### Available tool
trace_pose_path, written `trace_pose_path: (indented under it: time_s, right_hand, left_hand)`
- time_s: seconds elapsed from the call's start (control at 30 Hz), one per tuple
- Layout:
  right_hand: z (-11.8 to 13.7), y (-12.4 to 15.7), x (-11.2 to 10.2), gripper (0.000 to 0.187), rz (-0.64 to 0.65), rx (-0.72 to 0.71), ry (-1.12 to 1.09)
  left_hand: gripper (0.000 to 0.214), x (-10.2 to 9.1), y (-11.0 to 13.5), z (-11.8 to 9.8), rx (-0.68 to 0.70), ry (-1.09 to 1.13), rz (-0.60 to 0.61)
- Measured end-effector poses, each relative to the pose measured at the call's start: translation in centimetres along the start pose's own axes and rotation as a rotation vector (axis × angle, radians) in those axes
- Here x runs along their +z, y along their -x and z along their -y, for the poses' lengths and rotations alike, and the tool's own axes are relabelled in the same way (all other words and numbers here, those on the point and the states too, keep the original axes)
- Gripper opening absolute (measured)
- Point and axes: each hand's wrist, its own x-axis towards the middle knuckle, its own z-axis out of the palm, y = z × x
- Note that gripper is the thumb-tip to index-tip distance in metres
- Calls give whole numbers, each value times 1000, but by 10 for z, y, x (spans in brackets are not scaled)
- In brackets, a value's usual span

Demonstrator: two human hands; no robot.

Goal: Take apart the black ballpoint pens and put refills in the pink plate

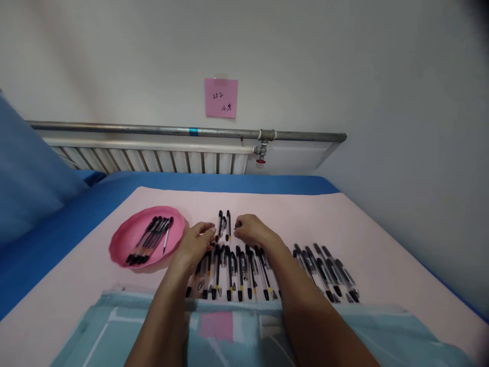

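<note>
A long row of black-capped clear pens (244, 270) lies side by side on a pale pink sheet (344, 224). Just beyond the row lie two pens (224, 225), pointing away from me. My left hand (196, 242) rests to their left, fingers curled, its fingertips pinched at the nearer end of one of those pens. My right hand (250, 230) sits to their right, fingers curled in close to them; what it holds, if anything, is hidden. A pink plate (122, 244) at the left holds several assembled pens (151, 239).
The pink sheet covers a blue surface (57, 229). A light blue patterned cloth (237, 331) lies at the near edge. Behind stand a white radiator (153, 159), a metal pipe (171, 130) and a wall bearing a pink note (220, 98). A blue cushion (26, 173) is at left.
</note>
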Motion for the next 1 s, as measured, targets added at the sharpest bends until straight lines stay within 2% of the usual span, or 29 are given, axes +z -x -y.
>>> trace_pose_path:
  time_s: [0.1, 0.3, 0.47, 0.77, 0.9, 1.0]
  right_hand:
    - [1, 0, -3, 20, -9, -8, 13]
    - [1, -9, -8, 35, -153, -69, 43]
    - [0, -12, -5, 45, -169, -117, 45]
    - [2, -10, -7, 33, -168, -101, 93]
    - [3, -8, -6, 27, -176, -98, 90]
    - [2, -8, -7, 27, -191, -101, 72]
  left_hand:
    - [34, -1, 0, 1, -2, -7, 2]
    - [35, -1, -1, 2, -1, -42, 3]
    - [36, -2, 0, 1, 5, -76, 6]
    - [34, -2, 1, -2, 14, -56, -16]
    - [32, -19, -1, -6, 36, -120, -99]
    - [32, -48, -5, -10, 97, -306, -304]
